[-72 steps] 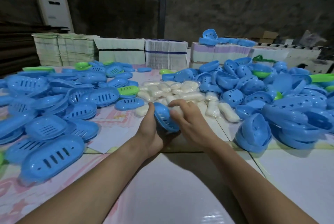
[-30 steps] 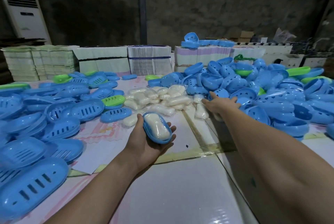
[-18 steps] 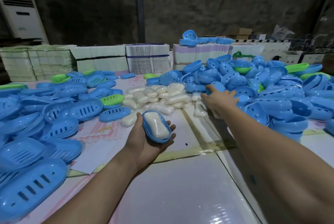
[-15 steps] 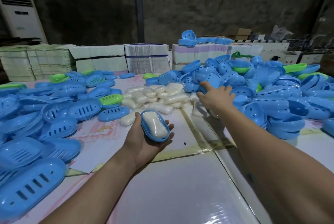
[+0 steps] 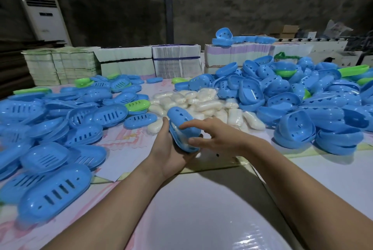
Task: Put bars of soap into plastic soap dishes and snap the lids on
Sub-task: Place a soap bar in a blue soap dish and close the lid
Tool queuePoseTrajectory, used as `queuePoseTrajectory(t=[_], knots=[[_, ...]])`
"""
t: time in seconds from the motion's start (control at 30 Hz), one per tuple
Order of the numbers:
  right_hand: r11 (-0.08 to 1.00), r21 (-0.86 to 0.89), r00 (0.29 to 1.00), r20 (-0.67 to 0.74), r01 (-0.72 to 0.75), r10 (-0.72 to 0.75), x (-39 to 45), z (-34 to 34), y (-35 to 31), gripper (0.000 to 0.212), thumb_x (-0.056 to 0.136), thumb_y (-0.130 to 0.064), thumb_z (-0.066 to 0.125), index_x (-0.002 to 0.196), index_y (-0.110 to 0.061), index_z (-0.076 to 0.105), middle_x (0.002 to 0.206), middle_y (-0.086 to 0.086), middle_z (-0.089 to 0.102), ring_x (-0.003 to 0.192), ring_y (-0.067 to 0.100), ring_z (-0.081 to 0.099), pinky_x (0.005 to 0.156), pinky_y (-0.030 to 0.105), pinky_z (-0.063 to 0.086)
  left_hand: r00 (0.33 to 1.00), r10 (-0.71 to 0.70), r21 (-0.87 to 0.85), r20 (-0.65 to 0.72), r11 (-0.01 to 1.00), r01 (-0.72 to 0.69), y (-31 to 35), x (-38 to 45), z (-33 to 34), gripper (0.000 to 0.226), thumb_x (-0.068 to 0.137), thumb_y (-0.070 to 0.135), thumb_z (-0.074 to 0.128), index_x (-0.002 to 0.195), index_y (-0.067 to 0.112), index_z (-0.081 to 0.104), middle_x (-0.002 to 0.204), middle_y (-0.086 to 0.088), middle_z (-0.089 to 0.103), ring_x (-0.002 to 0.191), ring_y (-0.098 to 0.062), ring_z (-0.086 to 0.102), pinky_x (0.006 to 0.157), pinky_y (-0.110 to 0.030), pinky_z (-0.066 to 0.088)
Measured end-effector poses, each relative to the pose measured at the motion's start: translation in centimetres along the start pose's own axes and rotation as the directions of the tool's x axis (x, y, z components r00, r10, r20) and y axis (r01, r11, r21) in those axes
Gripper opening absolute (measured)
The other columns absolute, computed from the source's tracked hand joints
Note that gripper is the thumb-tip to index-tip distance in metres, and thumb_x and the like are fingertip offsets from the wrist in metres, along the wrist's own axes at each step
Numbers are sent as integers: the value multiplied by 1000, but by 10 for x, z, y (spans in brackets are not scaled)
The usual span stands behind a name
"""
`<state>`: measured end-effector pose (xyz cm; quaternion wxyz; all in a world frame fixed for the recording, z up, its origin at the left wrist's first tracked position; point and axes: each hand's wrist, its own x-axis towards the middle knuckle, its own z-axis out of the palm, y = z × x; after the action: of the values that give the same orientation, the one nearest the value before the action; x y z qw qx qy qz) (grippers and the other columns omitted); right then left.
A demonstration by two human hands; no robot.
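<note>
Two hands meet over the middle of the counter (image 5: pixel 201 199); the left hand (image 5: pixel 169 153) cups a blue dish (image 5: pixel 181 142) from below, fingers curled round its underside; the right hand (image 5: pixel 214 136) pinches a blue lid (image 5: pixel 179 117) onto that dish, forefinger stretched over the top and thumb at the near rim; the lid sits tilted, its far end raised, so it is not snapped shut; a pale strip of wrapped soap (image 5: pixel 182 141) shows in the gap between lid and dish. Just beyond the hands, at 12 o'clock, lies a heap of wrapped soap bars (image 5: pixel 201 102). At 9 o'clock spreads a pile of slotted blue trays (image 5: pixel 60 120) with a few green ones among them; at 2 o'clock rises a pile of deep blue shells (image 5: pixel 292 104) with round holes. Stacks of flat cartons (image 5: pixel 125 62) line the far edge at 12 o'clock; a white air-conditioner (image 5: pixel 44 11) stands at 10 o'clock against the dark wall.
</note>
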<state>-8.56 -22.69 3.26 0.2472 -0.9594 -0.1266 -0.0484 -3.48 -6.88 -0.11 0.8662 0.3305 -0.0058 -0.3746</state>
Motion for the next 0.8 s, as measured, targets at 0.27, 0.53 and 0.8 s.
queuePoseTrajectory(t=[0.27,0.53,0.8], knots=[[973,231,995,-101,16,8,-3,3,-5,30,91,-44,61,122,-45,60,123,-7,57,105,4,55,88,23,47,999,34,84,10,996,-35,-3,5,-4,57,97,61,49,129,18,68,124,-15,71,103,-31,69,87,-46,58],[936,345,972,-234,77,6,0,5,-7,33,91,-43,62,122,-52,54,123,-33,53,118,-3,49,102,35,45,997,74,65,24,995,-76,-3,8,-7,51,93,56,60,126,18,69,117,-14,73,93,-32,74,78,-47,60],[926,374,892,-402,-46,206,17,15,-9,32,83,-47,71,112,-39,58,116,-12,58,104,8,56,91,35,50,995,70,202,77,976,-84,-7,6,-3,45,93,42,65,131,19,64,121,-18,70,100,-33,71,81,-47,57]])
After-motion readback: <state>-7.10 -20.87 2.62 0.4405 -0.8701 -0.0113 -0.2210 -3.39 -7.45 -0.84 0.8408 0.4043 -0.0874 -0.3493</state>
